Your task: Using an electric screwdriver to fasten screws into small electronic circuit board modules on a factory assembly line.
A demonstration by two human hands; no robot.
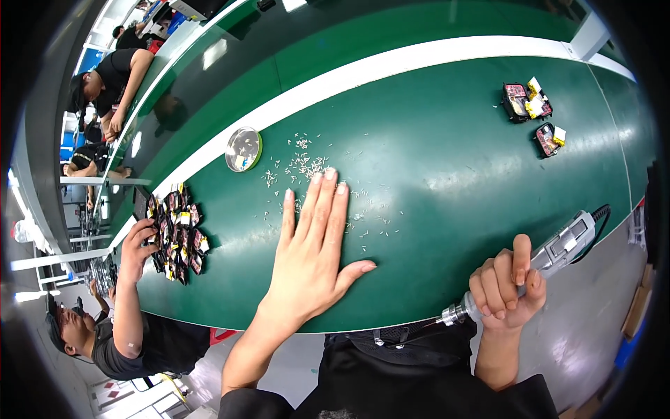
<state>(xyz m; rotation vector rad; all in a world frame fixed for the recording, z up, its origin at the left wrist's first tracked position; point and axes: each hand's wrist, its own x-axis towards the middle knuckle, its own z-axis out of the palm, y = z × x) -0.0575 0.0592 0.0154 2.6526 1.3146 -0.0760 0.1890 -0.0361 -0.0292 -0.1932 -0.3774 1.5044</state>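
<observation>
Our left grip (310, 255): spread, fingertips at small loose pieces (303, 166); our right grip (504, 288): wrapped around electric screwdriver (567, 241).

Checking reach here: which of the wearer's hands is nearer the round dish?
Left. The left hand is right of the round dish, nearer the body; the right hand, holding an electric screwdriver, is much farther right.

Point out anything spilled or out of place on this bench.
Small pale pieces lie strewn across the green bench near the left hand, outside the round dish; they look spilled, though possibly deliberately spread.
</observation>
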